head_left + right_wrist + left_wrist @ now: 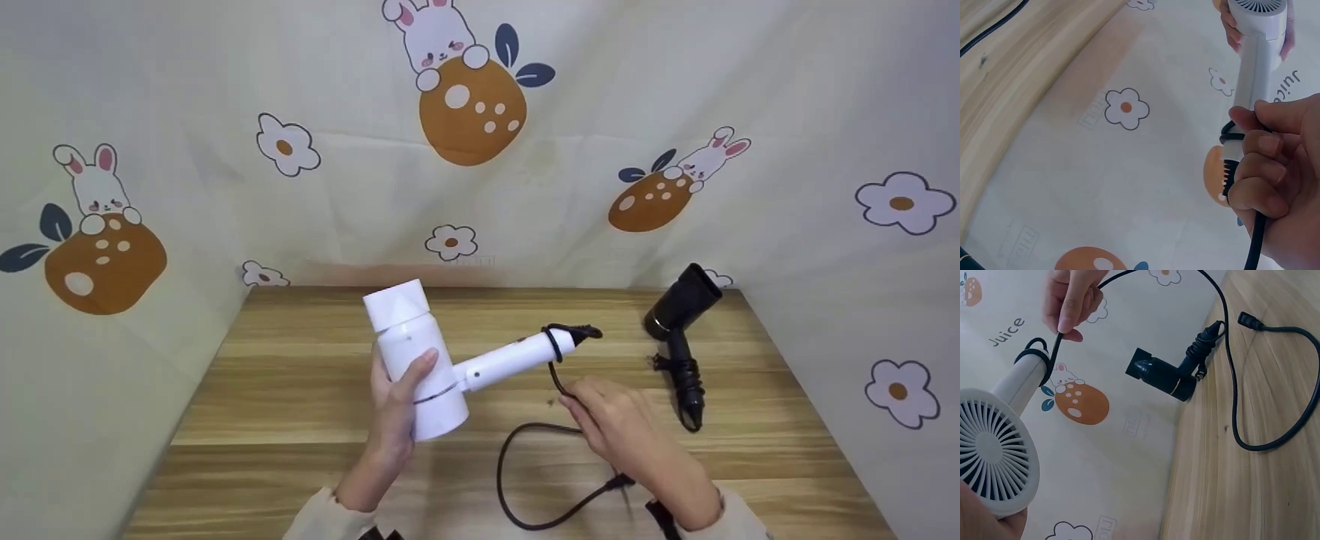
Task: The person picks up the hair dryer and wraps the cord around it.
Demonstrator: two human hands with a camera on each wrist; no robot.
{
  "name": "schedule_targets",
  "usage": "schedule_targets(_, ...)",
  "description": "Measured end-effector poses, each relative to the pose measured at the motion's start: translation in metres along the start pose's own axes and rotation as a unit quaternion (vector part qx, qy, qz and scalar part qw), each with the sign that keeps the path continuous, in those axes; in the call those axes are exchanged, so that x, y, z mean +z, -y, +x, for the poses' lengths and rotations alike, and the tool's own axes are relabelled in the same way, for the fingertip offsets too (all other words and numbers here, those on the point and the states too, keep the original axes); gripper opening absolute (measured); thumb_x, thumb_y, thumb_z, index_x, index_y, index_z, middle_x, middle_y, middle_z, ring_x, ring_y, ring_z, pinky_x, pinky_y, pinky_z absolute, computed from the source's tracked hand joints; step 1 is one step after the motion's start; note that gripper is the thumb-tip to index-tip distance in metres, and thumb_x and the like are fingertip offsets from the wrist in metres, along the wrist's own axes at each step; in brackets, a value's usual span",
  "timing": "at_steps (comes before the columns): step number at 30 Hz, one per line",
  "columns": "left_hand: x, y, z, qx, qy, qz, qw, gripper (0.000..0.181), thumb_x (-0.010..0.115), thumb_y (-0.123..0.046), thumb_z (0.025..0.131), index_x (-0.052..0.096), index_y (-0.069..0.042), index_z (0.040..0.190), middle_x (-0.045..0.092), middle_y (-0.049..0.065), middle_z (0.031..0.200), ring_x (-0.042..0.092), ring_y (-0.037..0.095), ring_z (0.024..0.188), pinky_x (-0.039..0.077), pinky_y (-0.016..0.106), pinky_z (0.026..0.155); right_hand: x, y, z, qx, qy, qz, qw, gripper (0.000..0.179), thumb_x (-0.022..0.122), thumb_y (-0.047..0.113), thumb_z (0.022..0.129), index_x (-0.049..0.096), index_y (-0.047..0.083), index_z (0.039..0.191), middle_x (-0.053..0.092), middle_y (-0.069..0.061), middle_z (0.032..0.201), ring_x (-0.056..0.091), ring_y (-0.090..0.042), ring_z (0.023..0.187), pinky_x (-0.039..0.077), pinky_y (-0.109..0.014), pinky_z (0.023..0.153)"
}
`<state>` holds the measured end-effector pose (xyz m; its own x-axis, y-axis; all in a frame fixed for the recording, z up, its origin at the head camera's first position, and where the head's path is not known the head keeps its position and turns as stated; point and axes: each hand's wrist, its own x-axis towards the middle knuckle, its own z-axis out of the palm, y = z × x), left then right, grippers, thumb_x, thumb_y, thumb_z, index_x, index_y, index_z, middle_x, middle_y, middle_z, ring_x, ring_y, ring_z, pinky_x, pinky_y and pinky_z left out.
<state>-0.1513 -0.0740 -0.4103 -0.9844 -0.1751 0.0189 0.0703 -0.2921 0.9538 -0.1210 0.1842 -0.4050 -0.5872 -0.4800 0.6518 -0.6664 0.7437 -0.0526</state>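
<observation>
While a pale cloth [360, 195] printed with rabbits on orange fruit hangs beyond both grips and off to either side of them, a wood-grain counter [315, 420] sits below. White hair dryer [441, 375] is in the left grip [395, 412], raised off the counter and tilted; its nozzle [396, 304] points up and away from that grip, its handle [510, 364] reaches across toward the right grip [619, 420]. Black hair dryer [679, 349] lies on the counter past the right grip, to its right and a bit farther out, not touched by it, own lead coiled round its handle.

Left grip: clamped round the white dryer's body, thumb on the near face, fingers round the other side. Right grip: thumb and forefinger pinching the black cord [500, 471] near the handle's tail end, other fingers curled in.

Round intake grille [988, 447] is at the body's end just beside the left grip. Cord is wrapped round the handle's tail, runs from there into the right grip, then out to a loose loop on the counter, left and near side of that grip. Cord's end plug [1249, 321] rests on the counter near the right wrist.
</observation>
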Motion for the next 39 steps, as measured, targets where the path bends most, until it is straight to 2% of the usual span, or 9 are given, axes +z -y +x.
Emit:
schedule_targets(5, 0.001, 0.000, -0.002, 0.032, 0.015, 0.045, 0.9983, 0.053, 0.065, -0.010, 0.080, 0.036, -0.007, 0.124, 0.055, 0.007, 0.100, 0.058, 0.020, 0.087, 0.049, 0.037, 0.076, -0.001, 0.001, 0.001, -0.004, 0.003, -0.017, 0.9998, 0.014, 0.073, 0.015, 0.077, 0.060, 0.013, 0.082, 0.057, 0.008, 0.070, 0.048, -0.004, 0.056, 0.035, -0.016, 0.044)
schedule_targets(10, 0.000, 0.002, -0.003, 0.062, 0.043, 0.088, 0.9933, 0.058, 0.069, -0.009, 0.078, 0.034, -0.005, 0.125, 0.056, 0.010, 0.101, 0.058, 0.021, 0.088, 0.049, 0.038, 0.075, -0.001, -0.003, -0.001, 0.003, 0.023, -0.020, 0.9995, 0.015, 0.074, 0.016, 0.076, 0.062, 0.013, 0.084, 0.060, 0.007, 0.075, 0.051, -0.005, 0.061, 0.037, -0.018, 0.045)
schedule_targets(17, 0.000, -0.001, -0.002, 0.083, 0.075, 0.134, 0.9847, 0.065, 0.073, -0.012, 0.075, 0.035, -0.004, 0.127, 0.058, 0.013, 0.099, 0.058, 0.021, 0.085, 0.050, 0.037, 0.071, -0.001, -0.008, -0.002, 0.008, 0.042, -0.005, 0.9991, 0.017, 0.073, 0.018, 0.078, 0.060, 0.013, 0.087, 0.059, 0.008, 0.080, 0.047, -0.005, 0.068, 0.041, -0.020, 0.054)
schedule_targets(23, 0.000, 0.001, -0.001, 0.070, 0.112, 0.153, 0.9794, 0.064, 0.075, -0.014, 0.073, 0.037, -0.003, 0.124, 0.058, 0.015, 0.098, 0.058, 0.022, 0.084, 0.051, 0.037, 0.069, -0.004, -0.011, -0.003, -0.003, 0.032, 0.003, 0.9995, 0.024, 0.075, 0.023, 0.073, 0.057, 0.014, 0.085, 0.056, 0.009, 0.077, 0.043, -0.006, 0.068, 0.036, -0.021, 0.061)
schedule_targets(30, -0.003, 0.003, 0.000, 0.049, 0.142, 0.166, 0.9747, 0.067, 0.075, -0.015, 0.072, 0.036, -0.004, 0.126, 0.057, 0.016, 0.097, 0.058, 0.021, 0.083, 0.051, 0.037, 0.069, -0.004, -0.018, -0.001, -0.020, -0.006, 0.033, 0.9992, 0.033, 0.078, 0.030, 0.065, 0.057, 0.012, 0.082, 0.059, 0.009, 0.075, 0.046, -0.007, 0.067, 0.028, -0.022, 0.065)
schedule_targets(35, -0.004, 0.001, 0.003, 0.040, 0.175, 0.167, 0.9696, 0.066, 0.074, -0.016, 0.073, 0.036, -0.003, 0.124, 0.058, 0.015, 0.096, 0.058, 0.021, 0.082, 0.051, 0.037, 0.070, -0.008, -0.022, 0.000, -0.034, 0.013, 0.059, 0.9976, 0.035, 0.075, 0.036, 0.066, 0.057, 0.013, 0.086, 0.059, 0.009, 0.078, 0.045, -0.006, 0.071, 0.027, -0.024, 0.069)
schedule_targets(39, -0.005, -0.002, 0.004, 0.026, 0.200, 0.170, 0.9646, 0.064, 0.074, -0.018, 0.073, 0.037, -0.004, 0.124, 0.058, 0.015, 0.097, 0.058, 0.021, 0.084, 0.051, 0.038, 0.071, -0.012, -0.023, -0.001, -0.020, 0.054, 0.123, 0.9908, 0.029, 0.073, 0.032, 0.070, 0.057, 0.015, 0.087, 0.054, 0.012, 0.079, 0.043, -0.003, 0.073, 0.027, -0.025, 0.073)
